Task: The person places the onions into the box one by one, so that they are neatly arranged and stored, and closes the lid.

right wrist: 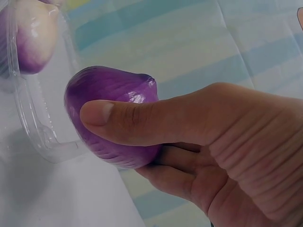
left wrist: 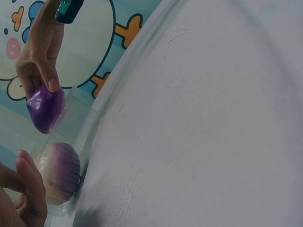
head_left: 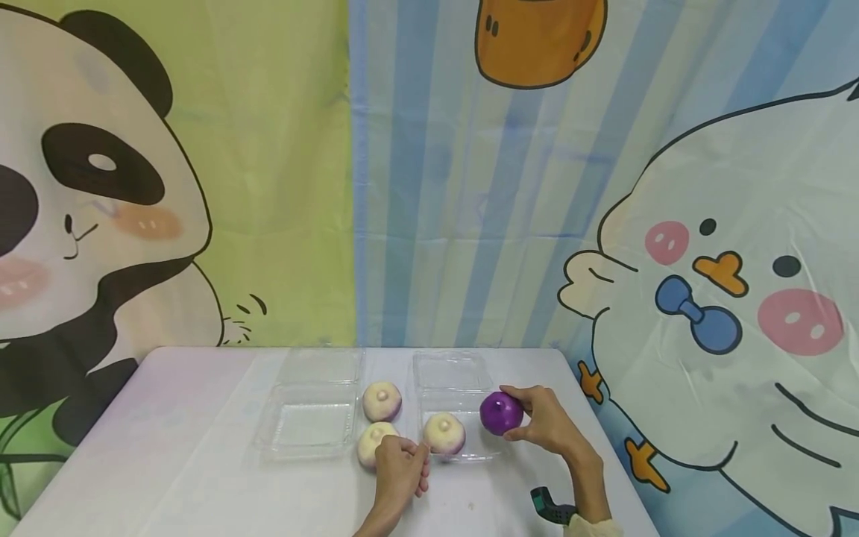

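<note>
Gripping purple bulb (head_left: 501,415), right hand (head_left: 549,422) over table (head_left: 201,425), cartoon backdrop (head_left: 416,186); left hand (head_left: 399,471), grip unclear

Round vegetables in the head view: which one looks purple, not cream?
The purple vegetable held in the right hand; the other three vegetables look mostly cream.

Over on the white table (head_left: 188,447), two round cream-and-purple vegetables (head_left: 382,401) lie between two rectangular clear plastic boxes (head_left: 309,426); a third vegetable (head_left: 444,434) sits in the right box (head_left: 475,445).
</note>
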Tool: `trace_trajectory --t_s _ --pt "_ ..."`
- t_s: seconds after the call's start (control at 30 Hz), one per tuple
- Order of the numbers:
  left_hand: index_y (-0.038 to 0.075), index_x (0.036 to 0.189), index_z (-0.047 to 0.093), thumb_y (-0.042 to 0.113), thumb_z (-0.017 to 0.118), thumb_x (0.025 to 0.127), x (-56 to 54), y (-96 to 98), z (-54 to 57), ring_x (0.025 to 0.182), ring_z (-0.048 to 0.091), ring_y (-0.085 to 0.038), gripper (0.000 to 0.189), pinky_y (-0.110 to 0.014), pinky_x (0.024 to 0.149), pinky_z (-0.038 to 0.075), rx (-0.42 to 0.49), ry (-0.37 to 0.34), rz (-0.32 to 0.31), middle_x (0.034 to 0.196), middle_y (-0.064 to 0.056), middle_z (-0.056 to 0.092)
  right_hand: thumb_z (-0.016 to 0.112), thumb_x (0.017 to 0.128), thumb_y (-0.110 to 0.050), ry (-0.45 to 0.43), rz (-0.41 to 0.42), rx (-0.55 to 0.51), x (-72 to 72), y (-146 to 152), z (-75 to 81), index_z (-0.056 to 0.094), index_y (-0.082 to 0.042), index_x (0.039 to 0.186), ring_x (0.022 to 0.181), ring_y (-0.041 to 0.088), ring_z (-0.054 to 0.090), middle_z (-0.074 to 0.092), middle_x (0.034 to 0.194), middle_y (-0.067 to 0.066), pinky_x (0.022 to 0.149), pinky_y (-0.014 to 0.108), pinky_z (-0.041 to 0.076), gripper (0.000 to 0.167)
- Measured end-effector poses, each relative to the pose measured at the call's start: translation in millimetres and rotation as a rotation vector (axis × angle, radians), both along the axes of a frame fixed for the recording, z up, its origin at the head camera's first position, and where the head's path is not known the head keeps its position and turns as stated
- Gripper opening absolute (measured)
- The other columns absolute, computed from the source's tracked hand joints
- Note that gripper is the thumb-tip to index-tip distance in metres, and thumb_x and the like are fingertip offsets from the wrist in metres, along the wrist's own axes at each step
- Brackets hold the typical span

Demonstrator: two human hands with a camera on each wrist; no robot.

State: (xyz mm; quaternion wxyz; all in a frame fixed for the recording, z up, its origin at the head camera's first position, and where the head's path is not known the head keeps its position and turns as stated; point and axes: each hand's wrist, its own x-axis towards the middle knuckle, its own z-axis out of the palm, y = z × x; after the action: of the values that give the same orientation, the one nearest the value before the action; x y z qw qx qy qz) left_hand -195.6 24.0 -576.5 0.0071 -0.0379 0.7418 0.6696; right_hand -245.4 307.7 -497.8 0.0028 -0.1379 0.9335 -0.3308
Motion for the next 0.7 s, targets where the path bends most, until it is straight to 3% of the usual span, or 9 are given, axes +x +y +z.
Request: trace_trajectory --t_s 0.7 --pt "-0.010 0.075 0.072 0.000 0.068 0.095 0.8 1.7 2.5 0.034 0.057 -0.007 0.023 -0.028 0.033 0.054 0.003 0.012 0.020 0.053 -0.006 0.067 0.102 0.072 -0.006 -0.007 0.060 0.038 -2.7 -9.9 0.0 0.068 0.003 0.143 0.124 0.040 0.076 0.076 0.137 0.020 0.102 0.049 0.066 0.079"
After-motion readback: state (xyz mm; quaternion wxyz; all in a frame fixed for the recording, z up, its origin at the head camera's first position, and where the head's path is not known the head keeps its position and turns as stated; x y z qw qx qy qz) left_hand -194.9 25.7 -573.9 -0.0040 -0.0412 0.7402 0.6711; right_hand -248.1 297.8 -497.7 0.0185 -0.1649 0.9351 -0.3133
